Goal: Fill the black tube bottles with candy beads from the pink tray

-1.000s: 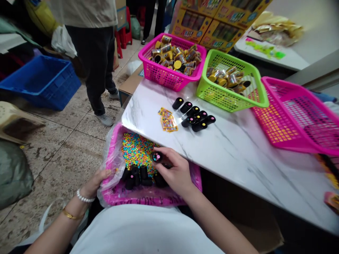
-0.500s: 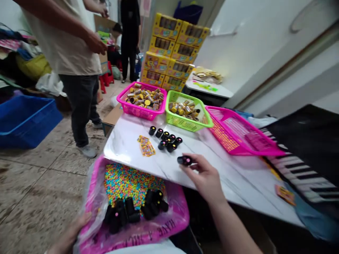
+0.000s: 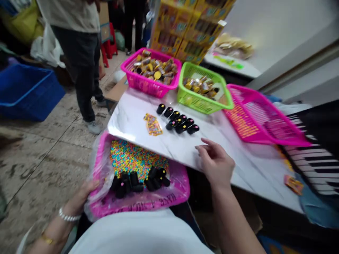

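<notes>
My right hand [image 3: 215,164] hovers over the white marble table [image 3: 238,169], fingers loosely spread and nothing in them, just below a row of small black tubes [image 3: 180,123] lying on the tabletop. My left hand [image 3: 81,197] grips the plastic-lined left rim of a pink tray [image 3: 159,203] on my lap. The tray holds many small coloured candies [image 3: 132,160] and several black tubes [image 3: 140,180]. A small stack of colourful stickers [image 3: 153,124] lies left of the tube row.
At the table's far edge stand a pink basket [image 3: 150,83] and a green basket [image 3: 203,102] with gold-labelled tubes, and a tilted pink basket [image 3: 254,120] at right. A person [image 3: 76,42] stands on the left by a blue crate [image 3: 26,91]. Yellow cartons [image 3: 185,31] are stacked behind.
My right hand carried a filled black tube from the tray to the table and let it go at the end of the row; the hand is now pulled back, open.
</notes>
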The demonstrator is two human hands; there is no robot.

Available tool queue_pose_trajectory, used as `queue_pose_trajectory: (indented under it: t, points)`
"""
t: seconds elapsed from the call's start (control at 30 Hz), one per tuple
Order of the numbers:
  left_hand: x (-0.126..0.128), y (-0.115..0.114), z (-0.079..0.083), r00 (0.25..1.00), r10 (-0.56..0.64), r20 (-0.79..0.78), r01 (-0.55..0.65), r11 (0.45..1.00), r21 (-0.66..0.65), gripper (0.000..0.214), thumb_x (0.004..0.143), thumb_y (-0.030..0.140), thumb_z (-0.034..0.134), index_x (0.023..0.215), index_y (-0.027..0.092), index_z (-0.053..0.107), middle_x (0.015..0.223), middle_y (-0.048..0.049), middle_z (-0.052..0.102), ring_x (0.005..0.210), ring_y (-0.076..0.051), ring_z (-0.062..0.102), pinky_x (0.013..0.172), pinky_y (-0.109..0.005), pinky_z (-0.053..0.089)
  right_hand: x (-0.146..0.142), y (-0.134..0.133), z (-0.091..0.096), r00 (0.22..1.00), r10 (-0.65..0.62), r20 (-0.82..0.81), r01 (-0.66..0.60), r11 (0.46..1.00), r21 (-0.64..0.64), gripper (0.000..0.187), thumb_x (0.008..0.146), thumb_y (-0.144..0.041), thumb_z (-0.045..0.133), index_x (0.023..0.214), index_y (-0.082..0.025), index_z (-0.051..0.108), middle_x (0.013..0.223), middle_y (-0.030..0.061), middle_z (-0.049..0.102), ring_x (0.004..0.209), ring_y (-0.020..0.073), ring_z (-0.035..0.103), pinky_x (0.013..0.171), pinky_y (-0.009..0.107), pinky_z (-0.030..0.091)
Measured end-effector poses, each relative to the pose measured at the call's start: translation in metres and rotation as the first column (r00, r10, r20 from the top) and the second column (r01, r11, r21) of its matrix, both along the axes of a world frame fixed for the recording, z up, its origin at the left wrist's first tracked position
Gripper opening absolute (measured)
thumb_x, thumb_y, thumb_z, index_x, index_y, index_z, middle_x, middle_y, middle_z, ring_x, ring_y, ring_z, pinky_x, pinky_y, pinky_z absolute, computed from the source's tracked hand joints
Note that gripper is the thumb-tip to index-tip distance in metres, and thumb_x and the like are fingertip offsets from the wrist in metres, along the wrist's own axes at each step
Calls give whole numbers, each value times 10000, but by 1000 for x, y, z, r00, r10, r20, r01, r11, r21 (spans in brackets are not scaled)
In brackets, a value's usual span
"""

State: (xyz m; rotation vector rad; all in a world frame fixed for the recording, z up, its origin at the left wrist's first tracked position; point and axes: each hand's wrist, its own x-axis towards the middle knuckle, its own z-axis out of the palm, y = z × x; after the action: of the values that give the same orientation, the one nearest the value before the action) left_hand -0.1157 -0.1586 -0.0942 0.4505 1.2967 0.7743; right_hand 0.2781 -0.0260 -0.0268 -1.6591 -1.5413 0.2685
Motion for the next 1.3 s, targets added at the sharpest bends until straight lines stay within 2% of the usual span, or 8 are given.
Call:
queue_pose_trajectory:
  t: [0.17, 0.37, 0.6, 0.73, 0.93, 1.07, 1.17, 1.3]
  points:
    - [10, -5, -2, 993, 111, 46, -113, 993, 44, 574, 595, 541, 859, 1027, 193, 710, 912, -27, 761, 707, -203, 656, 639, -280, 552, -46, -62, -28, 752, 552, 361, -472, 833, -290, 279, 911, -326, 660, 1155, -200, 709, 1042, 84, 752, 901, 236, 701, 804, 340, 569]
    - [8, -5, -19, 980, 114, 166, -129, 988, 84, 693, 599, 510, 865, 1158, 158, 657, 952, -63, 748, 802, -232, 670, 724, -314, 554, -79, -38, -50, 463, 744, 482, -444, 665, -600, 292, 869, -118, 632, 1142, -182, 712, 1089, 104, 727, 1041, 301, 639, 912, 405, 535]
    - [5, -9, -20, 980, 91, 179, -121, 979, 162, 643, 680, 497, 819, 1196, 163, 630, 1036, -66, 734, 880, -248, 669, 801, -339, 544, -95, -39, -54, 638, 619, 457, -436, 780, -449, 285, 930, -352, 624, 1113, -149, 704, 1007, 124, 730, 958, 286, 665, 901, 398, 512]
    - [6, -3, -14, 980, 97, 173, -123, 982, 147, 678, 633, 514, 845, 1161, 157, 614, 1010, -65, 730, 862, -242, 659, 763, -326, 537, -101, -44, -57, 558, 704, 439, -460, 703, -542, 296, 865, -348, 718, 1106, -177, 713, 985, 95, 730, 953, 289, 650, 877, 392, 501]
    - [9, 0, -9, 981, 71, 181, -102, 981, 167, 609, 667, 497, 828, 1112, 134, 626, 930, -60, 724, 782, -215, 639, 691, -294, 508, -121, -23, -47, 417, 692, 590, -373, 722, -583, 227, 875, -122, 599, 1072, -162, 707, 1052, 150, 700, 919, 267, 660, 773, 334, 507]
    - [10, 0, -7, 976, 100, 193, -132, 978, 164, 604, 650, 501, 840, 1081, 124, 645, 873, -47, 719, 729, -192, 619, 654, -273, 490, -127, -22, -57, 488, 839, 242, -634, 531, -563, 316, 815, -58, 611, 1092, -181, 698, 1065, 94, 711, 970, 234, 671, 845, 321, 526]
    - [9, -1, -8, 973, 101, 207, -136, 977, 165, 608, 648, 492, 844, 1090, 122, 652, 886, -48, 724, 744, -192, 625, 670, -272, 497, -118, -25, -64, 652, 742, -154, -724, 549, -418, 335, 803, -126, 665, 1127, -206, 694, 1056, 49, 726, 953, 203, 680, 877, 322, 533]
    - [7, -2, -10, 976, 110, 187, -138, 980, 146, 627, 659, 488, 836, 1138, 134, 642, 928, -55, 736, 780, -217, 649, 708, -301, 524, -106, -26, -58, 685, 568, -456, -727, 564, -391, 323, 801, -253, 719, 1124, -237, 710, 1024, 22, 743, 921, 200, 689, 873, 337, 540]
